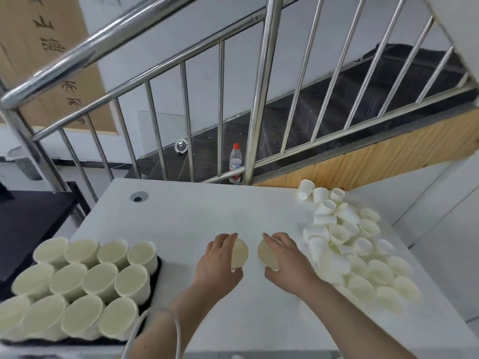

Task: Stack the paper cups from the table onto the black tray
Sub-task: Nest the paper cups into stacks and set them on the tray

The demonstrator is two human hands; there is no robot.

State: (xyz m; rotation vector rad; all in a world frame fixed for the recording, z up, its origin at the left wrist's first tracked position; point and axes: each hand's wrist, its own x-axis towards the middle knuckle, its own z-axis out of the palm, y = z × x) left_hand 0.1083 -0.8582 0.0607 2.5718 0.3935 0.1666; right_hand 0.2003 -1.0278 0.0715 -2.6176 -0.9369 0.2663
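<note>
Mid-tabletop (186, 216), the left hand (217, 265) and right hand (287, 265) each grip one pale paper cup (239, 252), mouths facing each other. Loose cups (344, 242) heap at right; the black tray (155, 274) at left holds cup stacks (85, 283) in rows.

You have a loose heap of white paper cups (347, 244) along the right side of the white table (186, 216), most lying on their sides or tipped, a few mouth up. On the black tray (155, 275) at the table's left edge, your stacks of cups (85, 286) stand upright in three rows of four, packed close together. Two more cups are held above the table's middle, one (239, 252) in your left hand and one (267, 253) in your right, open mouths facing each other, just apart.
</note>
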